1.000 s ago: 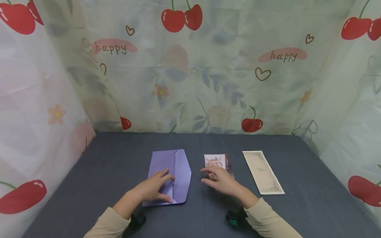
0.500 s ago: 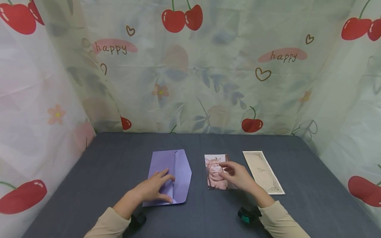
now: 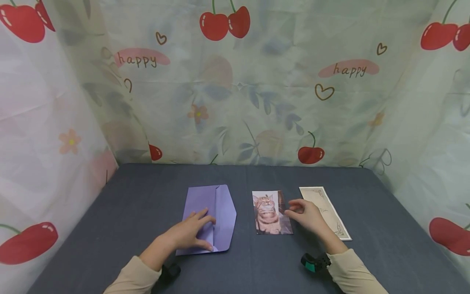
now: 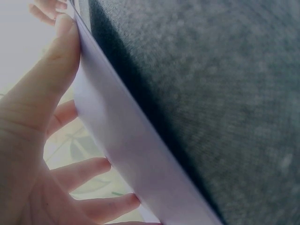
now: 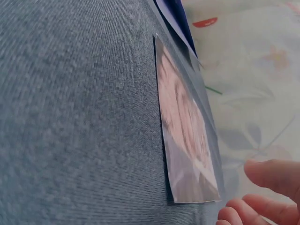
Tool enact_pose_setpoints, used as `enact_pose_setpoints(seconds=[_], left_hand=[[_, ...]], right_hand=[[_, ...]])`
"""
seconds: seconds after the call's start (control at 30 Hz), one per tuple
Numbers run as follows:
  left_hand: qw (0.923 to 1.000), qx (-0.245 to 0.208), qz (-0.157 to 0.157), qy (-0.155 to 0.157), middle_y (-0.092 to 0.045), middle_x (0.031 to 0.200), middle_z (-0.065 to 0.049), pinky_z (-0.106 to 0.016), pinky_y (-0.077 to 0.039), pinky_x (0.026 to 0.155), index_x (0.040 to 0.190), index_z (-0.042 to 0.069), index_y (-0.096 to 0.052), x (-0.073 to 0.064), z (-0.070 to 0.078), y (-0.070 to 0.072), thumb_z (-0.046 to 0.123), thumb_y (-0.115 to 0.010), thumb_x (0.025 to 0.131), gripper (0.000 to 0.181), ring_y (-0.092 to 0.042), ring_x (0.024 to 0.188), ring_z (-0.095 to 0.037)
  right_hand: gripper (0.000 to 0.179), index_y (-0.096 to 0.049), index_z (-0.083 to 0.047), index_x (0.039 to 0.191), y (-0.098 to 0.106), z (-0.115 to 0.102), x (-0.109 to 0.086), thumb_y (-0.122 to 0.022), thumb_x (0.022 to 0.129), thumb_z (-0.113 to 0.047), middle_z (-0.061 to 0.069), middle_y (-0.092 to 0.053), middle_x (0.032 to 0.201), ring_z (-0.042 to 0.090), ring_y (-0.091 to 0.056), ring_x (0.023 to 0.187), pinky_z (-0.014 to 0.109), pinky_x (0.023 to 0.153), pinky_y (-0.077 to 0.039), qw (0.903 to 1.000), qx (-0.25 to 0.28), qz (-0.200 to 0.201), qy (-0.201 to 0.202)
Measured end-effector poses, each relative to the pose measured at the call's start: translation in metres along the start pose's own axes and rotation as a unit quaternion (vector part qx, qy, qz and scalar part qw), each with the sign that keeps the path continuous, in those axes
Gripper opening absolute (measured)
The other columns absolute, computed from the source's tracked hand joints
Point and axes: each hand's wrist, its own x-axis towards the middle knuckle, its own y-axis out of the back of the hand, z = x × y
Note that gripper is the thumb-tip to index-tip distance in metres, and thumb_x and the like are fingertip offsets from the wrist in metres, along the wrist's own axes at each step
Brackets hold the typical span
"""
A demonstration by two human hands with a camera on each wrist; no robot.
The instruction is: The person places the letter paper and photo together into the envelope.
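Note:
A purple envelope [image 3: 225, 220] lies at the centre left, its pointed flap to the right. On it rests my left hand [image 3: 189, 232], fingers spread and thumb near the front edge. The left wrist view shows the fingertips along the envelope's pale face [image 4: 115, 126]. Right of the envelope lies a cat photo card [image 3: 266, 213], flat and fully printed side up. My right hand [image 3: 309, 216] hovers by its right edge, fingers loosely bent and holding nothing. In the right wrist view a gap separates thumb and fingers, close past the end of the card [image 5: 185, 126].
A long beige card [image 3: 327, 204] with ornamental corners lies on the right, partly behind my right hand. Dark cloth covers the table [image 3: 147, 192]. A cherry-print curtain [image 3: 238, 102] rises along the back and both sides.
My right hand has moved right, from over the cat photo card to its right edge, uncovering the picture. The left hand and the envelope have stayed put.

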Motion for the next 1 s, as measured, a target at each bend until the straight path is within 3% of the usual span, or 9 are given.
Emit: enact_pose_setpoints(seconds=[0.3, 0.7, 1.0], left_hand=[[1.0, -0.002, 0.0, -0.001, -0.033, 0.145, -0.028, -0.066, -0.038, 0.09, 0.114, 0.022, -0.05, 0.0, -0.001, -0.001, 0.049, -0.076, 0.068, 0.059, -0.033, 0.126, -0.059], [1.0, -0.003, -0.003, -0.002, -0.033, 0.146, -0.029, -0.066, -0.039, 0.09, 0.115, 0.021, -0.051, 0.0, -0.002, -0.001, 0.049, -0.076, 0.069, 0.059, -0.034, 0.126, -0.058], [1.0, -0.002, -0.002, -0.002, -0.033, 0.146, -0.028, -0.065, -0.039, 0.09, 0.115, 0.021, -0.051, 0.001, -0.003, -0.002, 0.049, -0.076, 0.069, 0.059, -0.034, 0.127, -0.056]], right_hand=[[0.038, -0.059, 0.008, 0.11, -0.003, 0.005, 0.002, -0.069, 0.082, -0.015, 0.014, -0.067, 0.086, 0.01, -0.058, 0.063, 0.024, 0.059, -0.05, 0.996, 0.036, -0.034, -0.075], [0.034, -0.059, 0.011, 0.105, -0.008, 0.008, 0.005, -0.07, 0.079, -0.01, 0.013, -0.067, 0.082, 0.008, -0.059, 0.06, 0.024, 0.055, -0.053, 0.9904, 0.074, -0.047, -0.107], [0.033, -0.06, 0.01, 0.1, -0.012, 0.007, 0.006, -0.073, 0.076, -0.007, 0.011, -0.064, 0.077, 0.008, -0.056, 0.058, 0.023, 0.052, -0.052, 0.9903, 0.07, -0.041, -0.113]])
